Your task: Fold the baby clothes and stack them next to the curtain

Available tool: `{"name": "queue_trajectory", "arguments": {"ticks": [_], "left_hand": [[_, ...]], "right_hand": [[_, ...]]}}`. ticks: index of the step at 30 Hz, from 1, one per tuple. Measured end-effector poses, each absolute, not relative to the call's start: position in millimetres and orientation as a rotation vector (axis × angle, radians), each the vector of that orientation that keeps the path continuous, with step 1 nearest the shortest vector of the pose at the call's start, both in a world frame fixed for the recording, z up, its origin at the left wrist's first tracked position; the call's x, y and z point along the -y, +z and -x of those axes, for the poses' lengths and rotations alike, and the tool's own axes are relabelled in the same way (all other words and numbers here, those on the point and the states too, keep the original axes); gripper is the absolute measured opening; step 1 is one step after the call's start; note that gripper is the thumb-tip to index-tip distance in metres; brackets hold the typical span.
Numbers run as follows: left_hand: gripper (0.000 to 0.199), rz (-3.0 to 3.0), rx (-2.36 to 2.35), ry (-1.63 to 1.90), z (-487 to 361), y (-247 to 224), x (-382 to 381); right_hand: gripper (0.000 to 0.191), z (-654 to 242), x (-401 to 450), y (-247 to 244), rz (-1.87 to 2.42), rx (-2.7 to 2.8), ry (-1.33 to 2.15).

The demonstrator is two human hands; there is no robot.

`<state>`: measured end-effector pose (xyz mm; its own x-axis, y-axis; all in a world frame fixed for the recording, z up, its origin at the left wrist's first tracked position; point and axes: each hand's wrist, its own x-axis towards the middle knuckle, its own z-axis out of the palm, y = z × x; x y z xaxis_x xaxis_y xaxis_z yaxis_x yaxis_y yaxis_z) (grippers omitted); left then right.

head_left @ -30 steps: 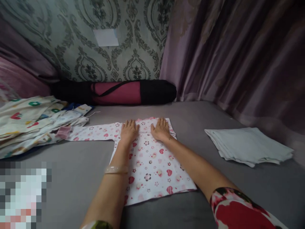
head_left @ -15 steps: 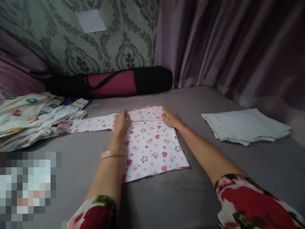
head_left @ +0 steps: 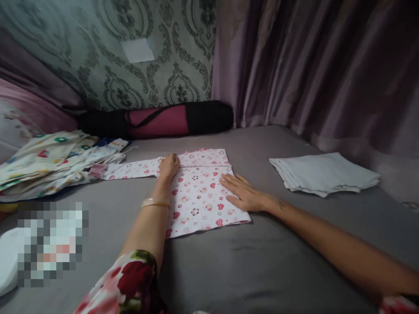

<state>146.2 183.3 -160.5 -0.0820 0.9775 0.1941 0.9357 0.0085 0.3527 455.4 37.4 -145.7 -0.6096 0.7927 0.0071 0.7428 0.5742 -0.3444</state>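
Observation:
A white child's long-sleeved shirt [head_left: 199, 196] with red hearts and small flowers lies flat on the grey bed sheet. One sleeve with a pink cuff stretches out to the left, and a strip across the top of the body is folded over. My left hand [head_left: 169, 166] presses down on the fabric where that sleeve meets the body, its fingers pointing away from me. Spread and flat, the fingers of my right hand [head_left: 244, 193] rest on the right edge of the shirt, below the fold line.
Rumpled printed clothes [head_left: 59, 161] are heaped at the left, touching the pink cuff. A folded pale cloth stack [head_left: 324, 173] sits at the right. Along the wall lies a black and maroon bag [head_left: 157, 121]. Curtains [head_left: 278, 61] hang at the back right. A blurred-out object is at lower left.
My right hand has moved from the shirt's top right corner down along its right edge, with the fingers now pointing left. My left hand stays in place on the shirt. The view has shifted slightly.

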Motion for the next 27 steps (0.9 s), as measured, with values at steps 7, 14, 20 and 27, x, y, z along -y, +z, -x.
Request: {"name": "queue_trajectory", "arguments": {"ticks": [7,14,20,27], "left_hand": [[0.034,-1.601,-1.822,1.162,-139,-162,-193],[0.048,-1.062,-1.195,1.582,-105,-142,-191],[0.037,-0.714,-0.418,1.775,-73,-135,-172],[0.027,-0.547,-0.459,1.798,-29,-150,-157]], "right_hand": [[0.044,-477,37,-124,1.217,2.662,0.703],[0.045,-493,56,-139,1.176,2.619,0.652],[0.039,-491,47,-138,1.185,2.602,0.73],[0.031,-468,29,-102,1.227,2.673,0.721]]}}
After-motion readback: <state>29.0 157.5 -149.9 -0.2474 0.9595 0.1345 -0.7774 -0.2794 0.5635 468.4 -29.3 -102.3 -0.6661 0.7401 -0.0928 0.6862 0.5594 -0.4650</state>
